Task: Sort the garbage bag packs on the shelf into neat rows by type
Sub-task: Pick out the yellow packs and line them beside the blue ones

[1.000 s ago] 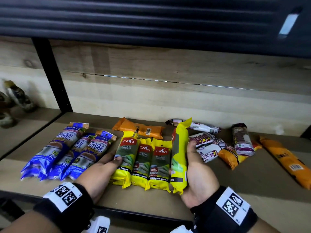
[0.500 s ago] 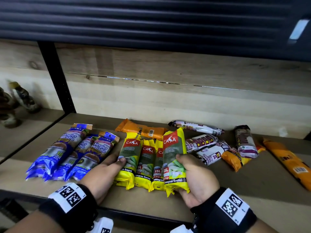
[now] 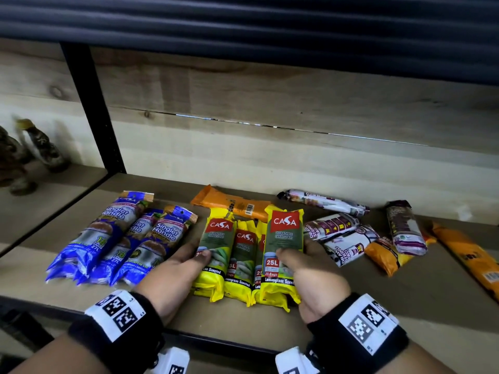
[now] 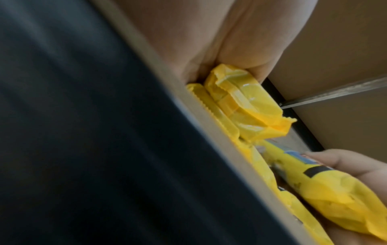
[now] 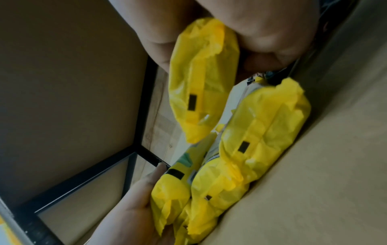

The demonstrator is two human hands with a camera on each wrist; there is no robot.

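**Fourth yellow pack going into its row**

The right hand [image 3: 310, 276] grasps a yellow pack [image 3: 282, 255] with the thumb across its label, lifted and tilted above the right end of the yellow row [image 3: 229, 255], so I'd judge it is about to be laid down beside its kind; the left hand [image 3: 178, 268] rests on the leftmost yellow pack, thumb on its face, apparently bracing the row so it won't slide toward the blue packs [image 3: 118, 238] just beside it; those already lie together on the shelf [image 3: 405, 306]. Still scattered to the right are white-and-purple packs [image 3: 348, 238] and orange packs [image 3: 388, 255], one orange pack [image 3: 235, 203] behind the yellows. The third yellow pack is mostly hidden under the held one; whether the left fingers curl round their pack I cannot tell; the far-right orange pack is cut off.
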